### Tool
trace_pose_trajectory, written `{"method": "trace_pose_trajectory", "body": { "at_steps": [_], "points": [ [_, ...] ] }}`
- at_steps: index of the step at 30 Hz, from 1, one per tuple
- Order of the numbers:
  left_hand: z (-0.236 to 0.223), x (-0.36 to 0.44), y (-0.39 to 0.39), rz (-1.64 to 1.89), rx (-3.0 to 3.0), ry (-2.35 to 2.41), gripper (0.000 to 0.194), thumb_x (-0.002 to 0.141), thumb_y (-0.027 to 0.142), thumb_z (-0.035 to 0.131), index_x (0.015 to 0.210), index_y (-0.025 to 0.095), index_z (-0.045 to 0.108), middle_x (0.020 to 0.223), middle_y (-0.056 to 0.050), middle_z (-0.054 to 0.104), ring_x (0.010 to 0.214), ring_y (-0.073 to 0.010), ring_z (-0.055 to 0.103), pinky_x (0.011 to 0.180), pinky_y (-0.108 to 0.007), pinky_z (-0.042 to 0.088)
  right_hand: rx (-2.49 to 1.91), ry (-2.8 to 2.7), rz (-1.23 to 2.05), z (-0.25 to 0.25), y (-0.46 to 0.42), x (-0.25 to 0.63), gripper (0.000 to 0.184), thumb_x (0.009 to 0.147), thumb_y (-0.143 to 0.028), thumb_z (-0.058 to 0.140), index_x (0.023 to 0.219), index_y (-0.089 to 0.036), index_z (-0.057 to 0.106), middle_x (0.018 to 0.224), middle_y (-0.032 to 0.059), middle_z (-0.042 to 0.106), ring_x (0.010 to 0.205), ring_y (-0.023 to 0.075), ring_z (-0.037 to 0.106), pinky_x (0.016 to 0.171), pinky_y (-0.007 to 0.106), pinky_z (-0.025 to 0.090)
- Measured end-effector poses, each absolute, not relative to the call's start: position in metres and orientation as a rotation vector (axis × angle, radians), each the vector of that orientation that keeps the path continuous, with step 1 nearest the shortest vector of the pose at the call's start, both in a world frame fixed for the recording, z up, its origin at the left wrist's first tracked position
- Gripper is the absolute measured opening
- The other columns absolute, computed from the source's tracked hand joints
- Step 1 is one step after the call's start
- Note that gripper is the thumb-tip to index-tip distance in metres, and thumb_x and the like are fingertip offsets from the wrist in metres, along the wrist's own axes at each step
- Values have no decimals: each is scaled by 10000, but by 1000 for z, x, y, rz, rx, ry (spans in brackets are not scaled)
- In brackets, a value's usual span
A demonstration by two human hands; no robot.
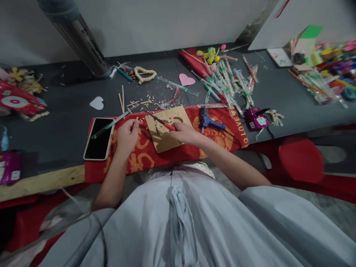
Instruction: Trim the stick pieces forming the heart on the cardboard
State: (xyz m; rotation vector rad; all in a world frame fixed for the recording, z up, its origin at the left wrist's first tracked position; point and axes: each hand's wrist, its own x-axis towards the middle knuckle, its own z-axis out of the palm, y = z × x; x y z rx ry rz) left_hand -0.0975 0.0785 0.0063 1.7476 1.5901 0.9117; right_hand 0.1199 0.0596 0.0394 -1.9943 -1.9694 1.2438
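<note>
My left hand (128, 134) is closed in a pinch, with a small pale stick piece (137, 119) showing at its fingertips. My right hand (185, 133) grips a red-handled tool (168, 126) whose thin dark end points away to the left; its exact kind is unclear. The tool passes over a tan square board (164, 142), which bears a heart-like outline (159, 129) of small pale pieces. Beneath the board lies a red and orange towel (136, 159). Right of the board, a blue glue gun (213, 122) rests on the towel.
A phone (96, 148) lies by my left forearm, with a green-tipped pen-like stick (107, 128) across it. Beyond are short stick pieces (146, 102), a beaded-looking heart (145, 75), a pink paper heart (186, 79) and wrapped sticks (226, 79). A red stool (302, 159) stands right.
</note>
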Motion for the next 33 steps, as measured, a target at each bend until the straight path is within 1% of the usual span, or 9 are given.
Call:
{"method": "trace_pose_trajectory", "body": {
  "at_steps": [5,10,13,17,21,24,27,31,33],
  "points": [
    [8,-94,76,886,1752,1626,297,885,358,417,889,164,641,582,19,540,522,-100,453,556,-230,339,-1982,-1843,1297,30,60,126,244,723,-422,477,801,-191,478,779,25,560,678,153,504,561,256,328],
    [12,-80,67,813,1698,1476,281,880,357,421,850,161,620,570,23,517,521,-100,450,531,-224,332,-1960,-1853,1139,27,52,128,236,744,-425,447,806,-198,471,753,18,539,668,159,475,586,266,327],
    [15,-67,57,769,1646,1362,280,871,380,439,758,169,584,569,20,513,536,-103,455,543,-223,338,-1957,-1875,1004,26,43,123,224,768,-408,423,850,-201,451,801,39,560,694,184,490,608,283,342],
    [16,-51,46,757,1605,1217,367,862,449,450,623,176,501,567,13,505,556,-104,454,559,-229,339,-1963,-1900,910,22,33,113,216,787,-379,416,901,-196,422,871,87,594,752,232,540,633,312,371],
    [10,-45,43,716,1591,1152,382,838,480,490,611,172,498,566,18,494,550,-99,439,555,-235,329,-1927,-1874,946,19,24,105,225,799,-386,420,914,-193,407,904,108,603,788,241,561,662,324,398],
    [4,-44,44,723,1564,1166,389,812,501,513,605,173,477,556,26,463,538,-95,413,534,-234,317,-1905,-1869,971,22,19,103,287,796,-458,444,902,-195,400,883,93,595,772,233,559,660,321,400],
    [4,-44,44,751,1526,1133,389,807,521,501,629,177,466,577,30,448,540,-93,389,511,-229,301,-1872,-1854,1037,26,16,105,353,797,-545,443,870,-203,397,867,69,578,760,215,551,652,308,395],
    [9,-44,43,752,1463,1081,408,788,556,514,636,188,430,559,48,387,499,-80,325,471,-228,262,-1811,-1766,1182,26,14,112,401,840,-607,365,845,-207,395,820,35,563,781,184,537,700,295,398],
    [11,-45,42,739,1414,1049,425,772,571,536,632,191,408,546,55,367,481,-73,303,458,-224,249,-1743,-1701,1249,24,15,115,390,878,-582,303,822,-207,397,825,31,562,822,171,528,751,292,398]
  ]
}}
